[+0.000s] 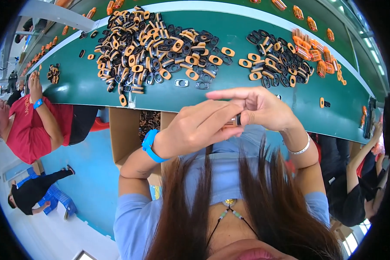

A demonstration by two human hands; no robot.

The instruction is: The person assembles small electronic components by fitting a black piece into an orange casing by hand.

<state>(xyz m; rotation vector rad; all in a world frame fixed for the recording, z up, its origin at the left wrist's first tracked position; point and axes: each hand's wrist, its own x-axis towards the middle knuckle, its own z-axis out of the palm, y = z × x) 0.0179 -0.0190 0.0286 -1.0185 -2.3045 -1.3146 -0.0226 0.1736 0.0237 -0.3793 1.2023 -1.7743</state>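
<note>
My left hand, with a blue band at its wrist, is closed round a small part with a black end and a clear, orange-tinted body. The thumb of my right hand presses on the black end, while its index finger stretches out over the left fingers. Most of the part is hidden by the fingers, so its full shape cannot be made out. Beyond my hands, on the green table, lies a large heap of black and orange oval rings. A smaller heap of such rings is at the right.
Orange translucent bottle-shaped pieces lie beside the smaller heap, and more sit along the far green belt. An open cardboard box holding rings stands below the near edge. Co-workers sit at left and right.
</note>
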